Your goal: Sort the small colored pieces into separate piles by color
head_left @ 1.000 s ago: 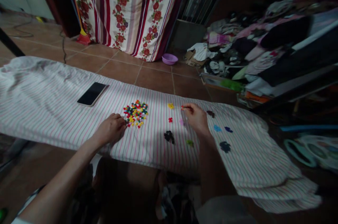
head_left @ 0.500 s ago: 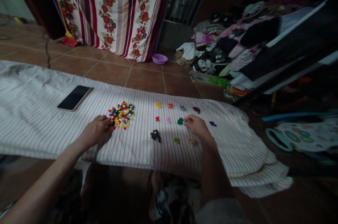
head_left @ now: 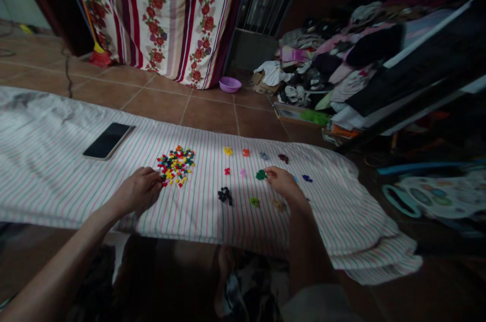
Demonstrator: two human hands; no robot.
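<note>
Neatly, the hands are held well apart, the left hand (head_left: 137,192) set against the heap of coloured pieces (head_left: 176,166), the right hand (head_left: 283,184) beside a green cluster (head_left: 260,174), any grip unclear.

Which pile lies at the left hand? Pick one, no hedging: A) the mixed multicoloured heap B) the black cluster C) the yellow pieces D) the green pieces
A: the fingertips of the left hand reach the edge of the mixed heap of small coloured pieces on the striped cloth.
</note>
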